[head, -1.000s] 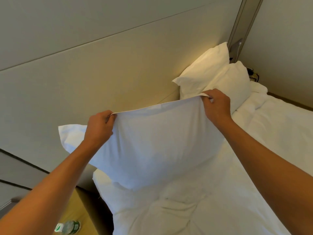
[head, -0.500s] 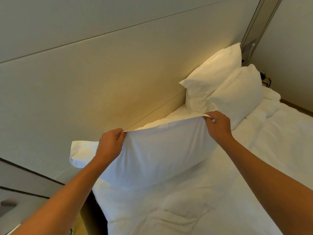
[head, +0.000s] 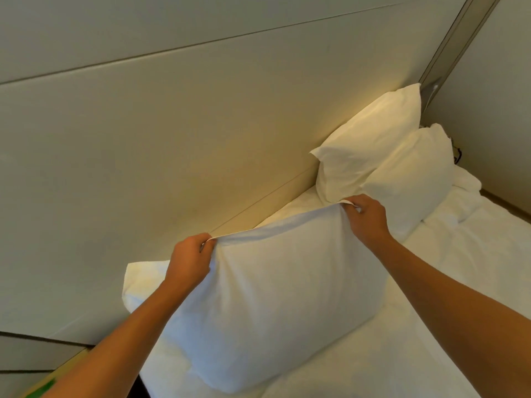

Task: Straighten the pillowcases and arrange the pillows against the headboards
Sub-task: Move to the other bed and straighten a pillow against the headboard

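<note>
Pillow [head: 275, 305] hangs below both fists, long axis running from left hand [head: 188, 261] to right hand [head: 366, 218] (each pinching its top hem); headboard [head: 161, 156] just beyond.

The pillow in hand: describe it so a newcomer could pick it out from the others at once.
Start at the beige headboard along the bed. Two pillows lean propped in its far corner; the held pillow stands nearer, at the bed's near end. Only this one is pinched along its top edge by the left hand and right hand.

left hand [head: 188, 258] + right hand [head: 366, 218] | pinch pillowcase [head: 275, 297] top edge | on bed [head: 431, 326]
</note>
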A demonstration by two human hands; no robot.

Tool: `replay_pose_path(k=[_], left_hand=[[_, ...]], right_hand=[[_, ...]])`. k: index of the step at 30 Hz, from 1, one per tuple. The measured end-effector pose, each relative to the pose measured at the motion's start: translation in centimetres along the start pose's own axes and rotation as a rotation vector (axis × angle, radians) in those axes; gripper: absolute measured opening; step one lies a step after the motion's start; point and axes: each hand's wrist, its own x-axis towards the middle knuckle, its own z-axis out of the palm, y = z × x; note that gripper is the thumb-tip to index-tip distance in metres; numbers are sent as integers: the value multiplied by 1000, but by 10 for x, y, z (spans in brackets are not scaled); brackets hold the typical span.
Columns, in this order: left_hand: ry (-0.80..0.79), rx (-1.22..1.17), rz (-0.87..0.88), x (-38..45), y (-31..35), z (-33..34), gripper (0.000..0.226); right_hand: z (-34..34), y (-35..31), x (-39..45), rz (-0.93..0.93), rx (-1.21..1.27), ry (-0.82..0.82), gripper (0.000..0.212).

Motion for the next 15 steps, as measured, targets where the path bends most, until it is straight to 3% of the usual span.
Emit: replay_pose_path(k=[10,15], left_hand=[[201,-47,38,86,-5,-40,36],[235,-8,-30,102,-18,-17,22]], right_hand=[[30,-79,105,-153,-19,91,32],[84,-69,98,-315,-95,-71,40]])
